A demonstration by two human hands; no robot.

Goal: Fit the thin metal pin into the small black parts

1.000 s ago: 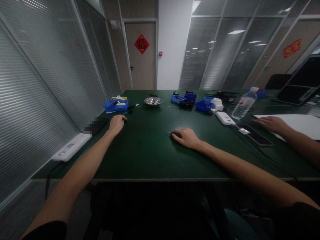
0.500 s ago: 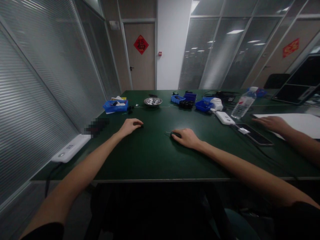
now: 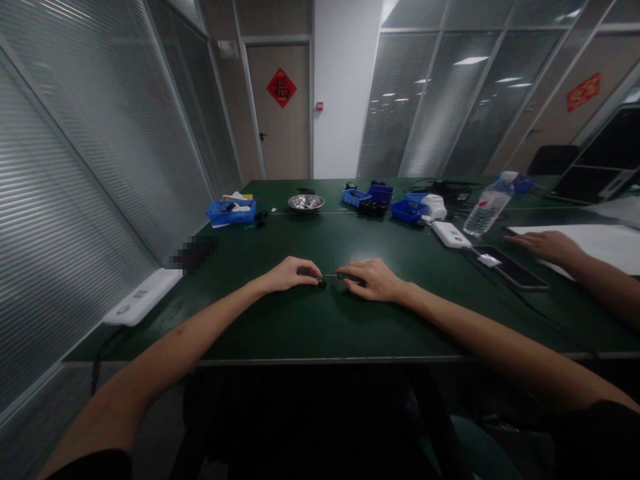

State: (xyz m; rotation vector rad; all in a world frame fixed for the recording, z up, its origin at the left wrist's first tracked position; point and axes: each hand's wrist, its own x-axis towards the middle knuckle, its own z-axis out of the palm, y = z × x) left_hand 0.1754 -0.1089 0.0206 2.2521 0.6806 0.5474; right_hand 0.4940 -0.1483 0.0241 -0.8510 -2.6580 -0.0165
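My left hand (image 3: 291, 273) pinches a small dark part (image 3: 321, 283) with a hint of green, low over the table's middle. It is too small for me to name its kind. In my right hand (image 3: 375, 279) is a screwdriver (image 3: 341, 275), its dark handle mostly hidden by the fingers. The thin metal shaft points left, its tip close to the small dark part; I cannot tell whether they touch. Both hands are closed and face each other above the green table (image 3: 280, 333).
Farther back are a metal bowl (image 3: 306, 204), a blue bin (image 3: 231, 212) and several more blue bins (image 3: 407, 211). A power strip (image 3: 143, 297) lies at left. To the right are a water bottle (image 3: 489, 205), a phone (image 3: 510, 268), a white power bank (image 3: 451, 235) and another person's hand (image 3: 547, 247).
My left hand has come right and nearer with the small dark part, up to the screwdriver tip. The right hand has shifted only slightly, its screwdriver shaft now more level.
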